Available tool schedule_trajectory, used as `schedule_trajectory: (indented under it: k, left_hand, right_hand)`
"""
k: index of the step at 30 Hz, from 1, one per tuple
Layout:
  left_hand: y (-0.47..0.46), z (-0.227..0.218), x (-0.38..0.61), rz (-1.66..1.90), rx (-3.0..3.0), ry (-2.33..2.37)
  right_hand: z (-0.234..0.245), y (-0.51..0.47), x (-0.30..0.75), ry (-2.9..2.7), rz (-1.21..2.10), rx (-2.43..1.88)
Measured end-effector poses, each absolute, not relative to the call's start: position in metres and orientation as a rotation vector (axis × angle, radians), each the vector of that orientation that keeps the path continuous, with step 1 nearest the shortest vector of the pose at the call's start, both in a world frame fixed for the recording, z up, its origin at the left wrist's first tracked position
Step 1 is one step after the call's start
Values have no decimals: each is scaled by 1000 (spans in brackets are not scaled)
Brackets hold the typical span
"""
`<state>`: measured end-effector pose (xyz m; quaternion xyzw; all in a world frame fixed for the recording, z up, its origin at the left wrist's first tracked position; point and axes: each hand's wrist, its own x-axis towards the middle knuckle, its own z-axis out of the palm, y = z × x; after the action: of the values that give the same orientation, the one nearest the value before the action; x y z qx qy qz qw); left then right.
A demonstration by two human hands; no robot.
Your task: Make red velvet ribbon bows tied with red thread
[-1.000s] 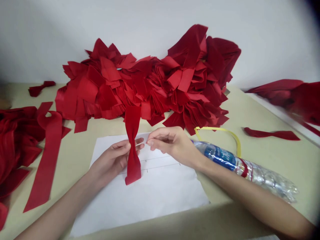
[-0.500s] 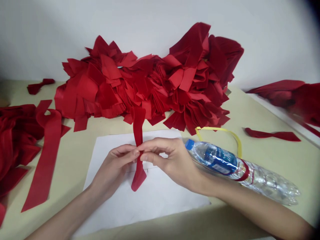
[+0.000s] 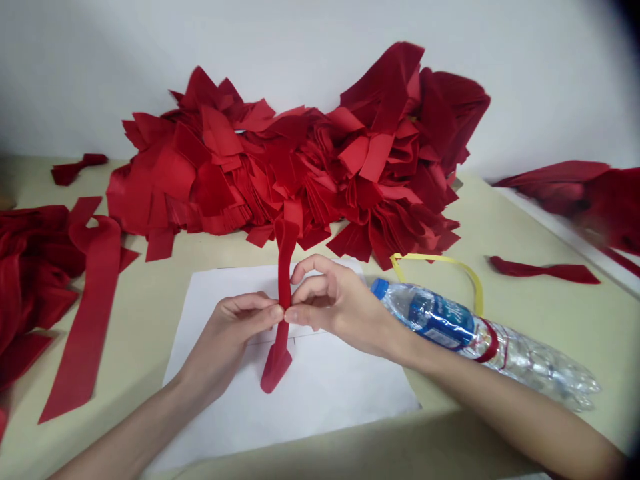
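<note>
A red velvet ribbon strip [image 3: 286, 257] stands roughly upright between my hands, pinched narrow at its middle, with its lower end folded over. My left hand [image 3: 247, 323] pinches it from the left between thumb and fingers. From the right, my right hand [image 3: 333, 300] grips the same spot with thumb and a fingertip, its other fingers curled and raised. Beneath both hands lies a white paper sheet [image 3: 340, 390] with a thin drawn line and a short tick mark.
A large heap of red ribbon pieces [image 3: 280, 167] lies behind the paper. More red ribbons [image 3: 30, 267] are at left, beside a long loose strip [image 3: 93, 327]. At right are a plastic bottle [image 3: 445, 320], a yellow band [image 3: 475, 283] and a twisted red ribbon [image 3: 545, 270].
The ribbon strip has shifted slightly right and turned more upright. My right hand's index finger has lifted off and curled, while the thumb stays at the pinched middle.
</note>
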<state>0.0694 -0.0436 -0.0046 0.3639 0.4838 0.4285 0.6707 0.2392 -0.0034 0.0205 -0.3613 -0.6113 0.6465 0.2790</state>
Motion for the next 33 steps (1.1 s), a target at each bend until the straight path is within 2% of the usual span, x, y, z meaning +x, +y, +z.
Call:
schedule_trajectory:
  k: [6,14,23,28,33]
  left_hand:
    - [-44,-7,68,931,924,1094]
    - [-47,0,64,892,1056,1089]
    - [-44,-1,66,886,921,1142]
    - [-41,1,64,888,781,1008]
    - [-42,-4,60,857,660,913]
  right_hand:
    - [26,0,241,-1547,1910,-977]
    - [25,0,243,-1658,1812,-952]
    - [23,-3,241,-1664,1825,-959]
    - [28,1,244,-1640,1890,-862]
    - [34,6,249,-1719,1813,-882]
